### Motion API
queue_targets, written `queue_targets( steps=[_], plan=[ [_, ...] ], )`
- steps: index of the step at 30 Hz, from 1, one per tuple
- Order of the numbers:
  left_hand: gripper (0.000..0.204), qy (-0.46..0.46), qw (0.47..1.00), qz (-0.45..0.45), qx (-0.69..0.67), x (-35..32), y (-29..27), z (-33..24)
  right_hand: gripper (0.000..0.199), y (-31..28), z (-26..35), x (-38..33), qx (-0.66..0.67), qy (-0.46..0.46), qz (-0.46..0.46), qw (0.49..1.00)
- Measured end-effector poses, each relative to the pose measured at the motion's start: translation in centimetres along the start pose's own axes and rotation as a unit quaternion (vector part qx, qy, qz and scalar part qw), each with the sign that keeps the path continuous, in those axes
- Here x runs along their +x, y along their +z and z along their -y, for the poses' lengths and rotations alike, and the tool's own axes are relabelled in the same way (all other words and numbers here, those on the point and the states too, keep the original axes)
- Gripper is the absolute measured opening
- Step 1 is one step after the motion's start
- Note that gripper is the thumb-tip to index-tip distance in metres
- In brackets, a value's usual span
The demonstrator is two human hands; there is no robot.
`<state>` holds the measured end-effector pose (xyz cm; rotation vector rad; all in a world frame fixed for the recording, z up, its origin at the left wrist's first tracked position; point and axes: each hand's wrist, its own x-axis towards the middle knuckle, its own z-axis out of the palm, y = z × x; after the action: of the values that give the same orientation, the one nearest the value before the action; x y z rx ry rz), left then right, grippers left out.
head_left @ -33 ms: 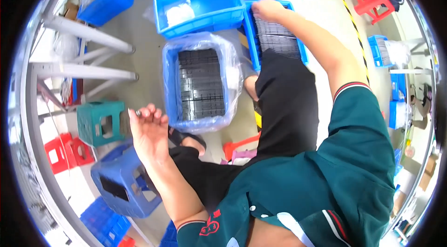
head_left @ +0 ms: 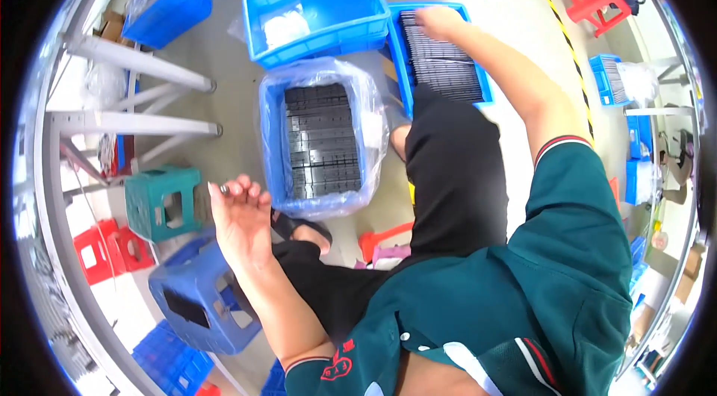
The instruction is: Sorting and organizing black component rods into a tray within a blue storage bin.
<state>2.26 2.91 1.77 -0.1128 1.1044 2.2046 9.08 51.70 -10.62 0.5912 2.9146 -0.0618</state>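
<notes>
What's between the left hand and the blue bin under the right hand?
Head view: mainly the plastic-lined blue bin, with flat black parts inside it.

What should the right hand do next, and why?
I'd guess the right hand should gently pinch one of the thin black strips, because it is at the far end of their tightly packed row in the blue crate. I can't tell whether it already grips one.
</notes>
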Motion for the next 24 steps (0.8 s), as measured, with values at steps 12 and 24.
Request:
queue_targets(
  steps=[12, 24],
  plan=[
    [0.031, -0.076, 0.988, -0.122, 0.055, 4.6, -1.1, 3.7, 0.039, 17.4, -7.9, -6.7, -0.05, 0.189, 0.122, 0.973],
    [0.03, -0.097, 0.966, -0.216, 0.101, 8.3, -2.6, 6.3, 0.026, 23.5, -14.0, -0.2, -0.193, 0.048, -0.028, 0.98]
  ],
)
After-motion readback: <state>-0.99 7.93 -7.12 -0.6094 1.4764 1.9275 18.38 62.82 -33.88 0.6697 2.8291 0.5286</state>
